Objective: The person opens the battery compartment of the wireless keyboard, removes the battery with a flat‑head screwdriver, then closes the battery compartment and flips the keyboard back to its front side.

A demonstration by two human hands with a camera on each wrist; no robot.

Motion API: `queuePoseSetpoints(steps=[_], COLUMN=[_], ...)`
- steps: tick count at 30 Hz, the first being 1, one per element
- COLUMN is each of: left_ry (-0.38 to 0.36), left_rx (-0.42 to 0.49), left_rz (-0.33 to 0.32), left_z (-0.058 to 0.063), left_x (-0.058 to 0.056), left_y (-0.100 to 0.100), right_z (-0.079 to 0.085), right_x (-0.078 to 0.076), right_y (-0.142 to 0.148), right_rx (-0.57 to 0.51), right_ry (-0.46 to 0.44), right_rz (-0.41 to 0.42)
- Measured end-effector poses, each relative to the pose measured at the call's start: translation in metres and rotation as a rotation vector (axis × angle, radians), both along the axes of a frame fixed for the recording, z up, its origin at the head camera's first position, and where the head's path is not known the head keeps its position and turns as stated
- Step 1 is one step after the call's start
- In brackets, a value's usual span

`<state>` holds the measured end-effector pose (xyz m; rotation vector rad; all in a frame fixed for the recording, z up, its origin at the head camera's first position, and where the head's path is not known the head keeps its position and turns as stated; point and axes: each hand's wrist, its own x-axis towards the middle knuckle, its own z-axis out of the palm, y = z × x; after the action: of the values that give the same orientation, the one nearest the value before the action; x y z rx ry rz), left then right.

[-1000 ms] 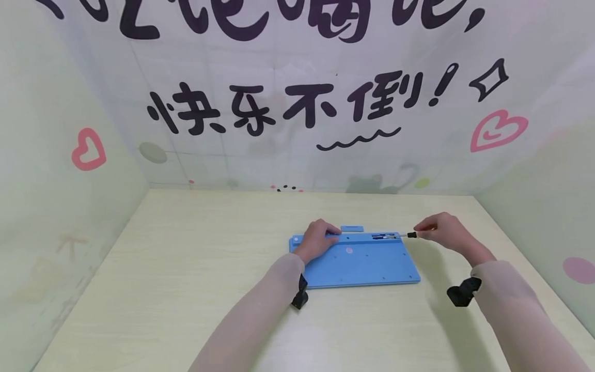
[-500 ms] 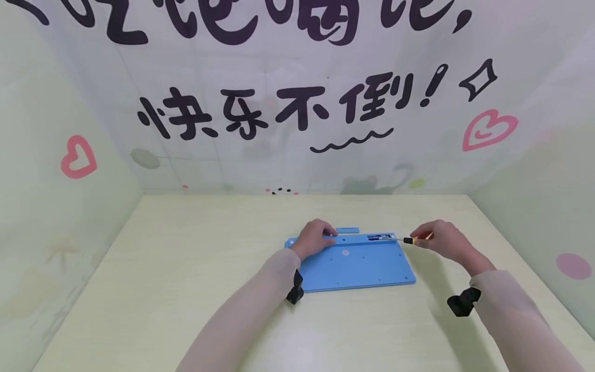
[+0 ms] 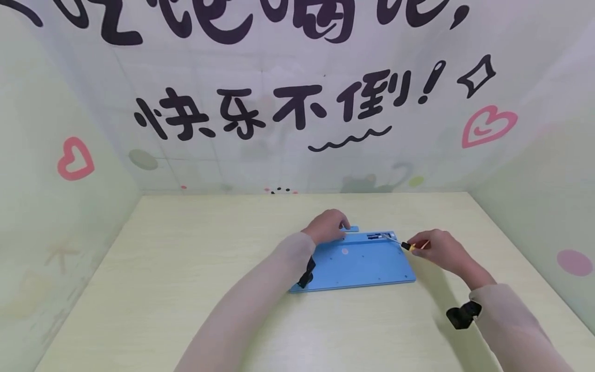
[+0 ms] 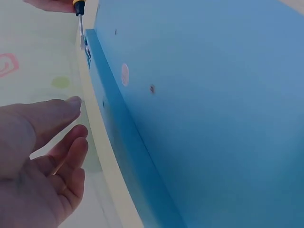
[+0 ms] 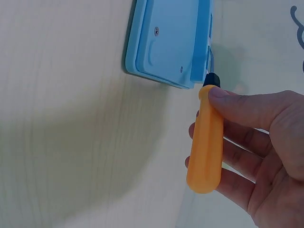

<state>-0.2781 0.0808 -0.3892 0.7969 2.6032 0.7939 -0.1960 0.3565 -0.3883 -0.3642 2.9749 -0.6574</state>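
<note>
A blue keyboard (image 3: 362, 266) lies upside down, showing screw holes and a raised strip along its far edge. In that strip's right end is an uncovered battery compartment (image 3: 380, 236) with something dark and metallic inside, too small to identify. My right hand (image 3: 439, 250) grips a screwdriver by its yellow handle (image 5: 205, 147), and the metal tip reaches into the compartment. Just off the far edge lies a small blue battery cover (image 3: 355, 228), partly behind the fingers of my left hand (image 3: 327, 226). In the left wrist view this hand holds nothing, its fingers loosely bent.
The pale wooden table (image 3: 195, 258) extends left of and in front of the keyboard. A printed fabric backdrop (image 3: 260, 165) rises behind and at both sides. Black wrist cameras (image 3: 464, 314) sit on both sleeves.
My left hand has come off the keyboard's far left edge and moved right toward the battery cover. The right hand has lowered slightly toward me, tilting the screwdriver while its tip stays at the compartment.
</note>
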Motion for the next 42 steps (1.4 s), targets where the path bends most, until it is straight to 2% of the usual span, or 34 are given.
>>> queuePoseSetpoints(steps=[5,10,20,24,30,38,42], left_ry=[0.033,0.077,0.161,0.181,0.225,0.246,0.269], left_rx=[-0.024,-0.076,-0.175,-0.184,-0.211,-0.216,-0.248], left_rz=[-0.09,-0.142,-0.139,-0.153,-0.131,-0.123,-0.136], left_z=[0.006,0.004,-0.01,-0.015,-0.02,-0.025,-0.025], left_x=[0.004,0.008,0.014,0.016,0.017,0.015,0.013], left_y=[0.018,0.034,0.059,0.062,0.064,0.07,0.072], right_z=[0.001,0.0,-0.009,-0.013,-0.02,-0.027,-0.029], right_x=[0.005,0.009,0.017,0.019,0.021,0.023,0.024], right_y=[-0.002,-0.001,0.008,0.012,0.017,0.022,0.025], right_rx=[-0.011,-0.016,-0.036,-0.032,-0.015,-0.017,-0.035], right_ry=[0.027,0.039,0.042,0.057,0.053,0.046,0.026], right_rz=[-0.008,-0.032,-0.093,-0.115,-0.146,-0.189,-0.217])
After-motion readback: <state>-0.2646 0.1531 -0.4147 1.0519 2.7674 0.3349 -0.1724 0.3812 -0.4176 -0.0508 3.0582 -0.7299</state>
